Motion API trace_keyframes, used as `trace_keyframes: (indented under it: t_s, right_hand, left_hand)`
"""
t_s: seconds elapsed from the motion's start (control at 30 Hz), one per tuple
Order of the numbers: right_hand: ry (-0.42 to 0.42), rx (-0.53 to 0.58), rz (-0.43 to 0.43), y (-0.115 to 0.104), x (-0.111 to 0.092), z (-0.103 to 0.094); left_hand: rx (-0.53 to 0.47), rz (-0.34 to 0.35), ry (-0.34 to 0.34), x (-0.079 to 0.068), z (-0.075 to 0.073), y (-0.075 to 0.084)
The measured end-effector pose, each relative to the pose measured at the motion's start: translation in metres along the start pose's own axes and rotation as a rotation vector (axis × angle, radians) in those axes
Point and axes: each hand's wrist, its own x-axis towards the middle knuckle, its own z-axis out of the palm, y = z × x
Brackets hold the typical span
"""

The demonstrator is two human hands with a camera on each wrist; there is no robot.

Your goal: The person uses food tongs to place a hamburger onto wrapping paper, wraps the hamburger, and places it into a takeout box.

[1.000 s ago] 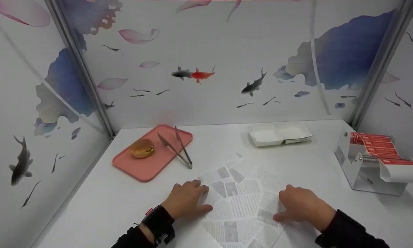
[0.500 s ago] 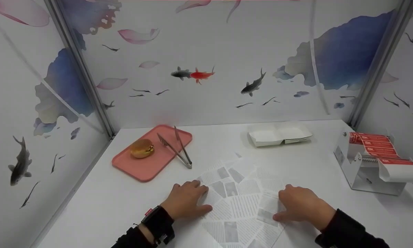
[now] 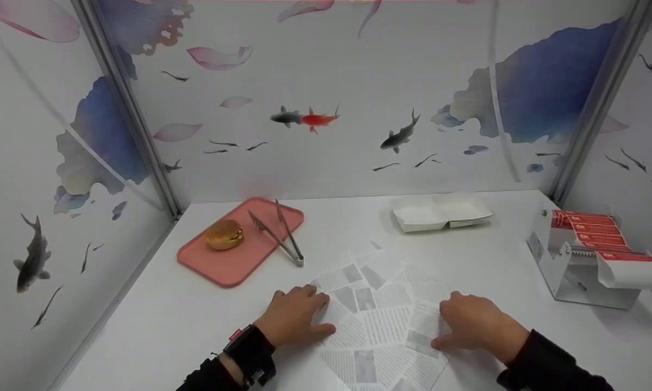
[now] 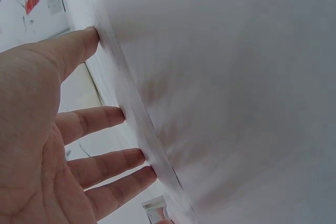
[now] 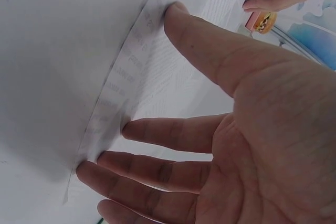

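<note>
A sheet of newsprint-patterned paper [image 3: 383,323] lies flat on the white table in front of me. My left hand [image 3: 294,316] rests on its left edge, fingers spread. In the left wrist view the fingertips [image 4: 137,156] press down along the paper's margin. My right hand [image 3: 478,325] touches the opposite edge, thumb [image 3: 440,342] towards me. The right wrist view shows the extended fingers [image 5: 173,132] of that hand with their tips on the paper's border. Nothing is lifted between finger and thumb on either side.
A pink tray [image 3: 217,267] at the back left holds a burger [image 3: 224,235] and part of a pair of metal tongs [image 3: 282,241]. An unfolded white food box [image 3: 440,213] stands at the back. A label dispenser [image 3: 592,266] with a red-and-white roll stands at the right. Patterned walls enclose the table.
</note>
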Motion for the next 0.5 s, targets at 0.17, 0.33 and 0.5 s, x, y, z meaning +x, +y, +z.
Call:
trace_keyframes:
  t_s: [0.17,0.33,0.5]
  right_hand:
    - [-0.004,0.002,-0.001,0.0003,0.0012,0.0006]
    - [0.018,-0.004,-0.013,0.0015,0.0017,-0.0001]
    - [0.006,0.016,0.000,0.0011,0.0049,-0.0029]
  left_hand:
    - [-0.004,-0.013,-0.017,0.0001,-0.0003,0.0006]
    - [-0.001,-0.011,-0.013,0.0005,0.0006,0.0003]
    - [-0.009,-0.002,-0.002,0.0006,0.0023,-0.0014]
